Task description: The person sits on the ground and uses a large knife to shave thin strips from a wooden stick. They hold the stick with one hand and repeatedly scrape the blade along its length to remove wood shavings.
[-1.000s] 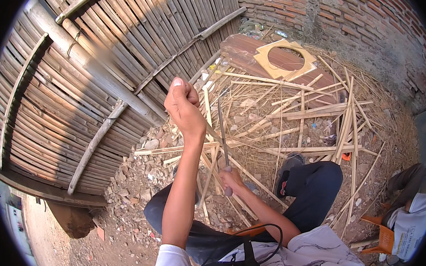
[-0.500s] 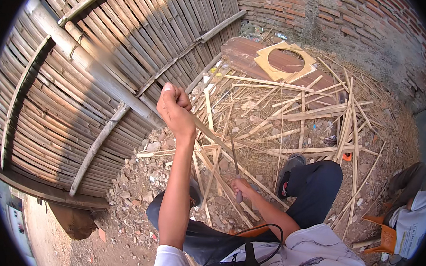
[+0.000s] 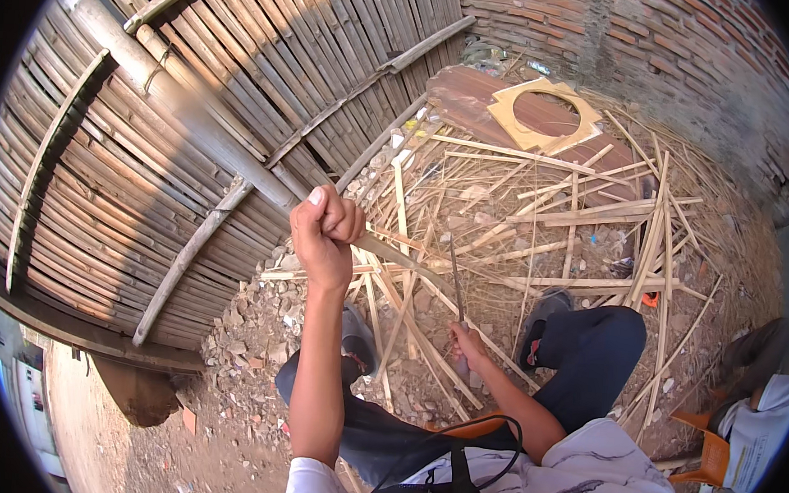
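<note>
My left hand is raised in a fist left of the middle, closed around a pale bamboo strip. The strip slants from the fist down to the right, across other strips and past the knife. Low between my knees, my right hand grips a knife by its handle. Its long, narrow dark blade points away from me, close to the strip. Whether blade and strip touch, I cannot tell.
Split bamboo strips lie criss-cross over rubble. Beyond them rests a brown board with a yellowish frame having a round hole. A bamboo wall stands left, a brick wall behind. Another person sits at right beside an orange chair.
My left fist has come down and slightly back toward me with the bamboo strip. The knife stays in my right hand, low between my knees. The whole view has shifted a little.
</note>
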A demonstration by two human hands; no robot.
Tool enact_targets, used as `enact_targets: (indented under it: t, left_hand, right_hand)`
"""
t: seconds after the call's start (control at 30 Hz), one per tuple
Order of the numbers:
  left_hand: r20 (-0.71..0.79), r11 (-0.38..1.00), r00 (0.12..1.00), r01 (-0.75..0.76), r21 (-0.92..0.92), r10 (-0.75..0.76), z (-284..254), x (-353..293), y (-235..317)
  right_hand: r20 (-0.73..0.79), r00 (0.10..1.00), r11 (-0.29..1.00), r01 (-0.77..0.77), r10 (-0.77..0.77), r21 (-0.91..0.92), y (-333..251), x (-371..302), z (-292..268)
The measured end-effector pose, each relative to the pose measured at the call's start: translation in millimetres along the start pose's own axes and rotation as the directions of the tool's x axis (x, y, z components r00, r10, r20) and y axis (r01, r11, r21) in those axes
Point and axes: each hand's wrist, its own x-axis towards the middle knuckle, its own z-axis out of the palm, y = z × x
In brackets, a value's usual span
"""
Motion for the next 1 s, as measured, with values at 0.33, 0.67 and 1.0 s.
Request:
enact_targets:
  t: [0.33, 0.67, 1.0]
  left_hand:
    - [-0.072, 0.869, 0.880, -0.476, -0.134, 0.470, -20.3, -108.2, 121.5]
    - [0.132, 0.929, 0.938, -0.283, -0.240, 0.320, 7.9, -123.5, 122.2]
    - [0.165, 0.973, 0.986, 0.062, -0.224, -0.025, 53.8, -81.7, 52.6]
  right_hand:
    - [0.067, 0.928, 0.930, 0.368, -0.366, -0.010, -88.3, -67.0, 36.1]
    - [0.431, 0.645, 0.486, 0.762, -0.631, -0.427, -138.9, -148.7, 27.0]
    - [0.607, 0.733, 0.840, 0.508, -0.307, -0.189, -104.7, -138.4, 14.0]
